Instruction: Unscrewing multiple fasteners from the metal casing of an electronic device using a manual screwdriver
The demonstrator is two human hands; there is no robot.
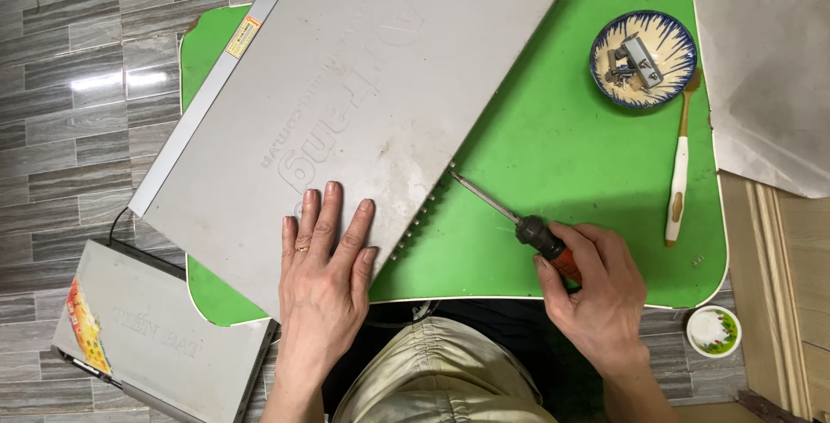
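A large flat grey metal device case point(363, 94) lies slanted across a small green table point(562, 146). My left hand point(324, 263) rests flat on the case's near corner, fingers together, a ring on one finger. My right hand point(596, 289) grips the black and orange handle of a screwdriver point(519, 224). Its metal shaft points up-left, and the tip meets the case's right side edge near a row of vent holes.
A blue and white patterned bowl point(644, 60) with small metal parts sits at the table's far right. A white-handled brush point(679, 172) lies below it. A second grey device point(156, 336) lies on the tiled floor at left. A small round lid point(713, 330) sits on the floor at right.
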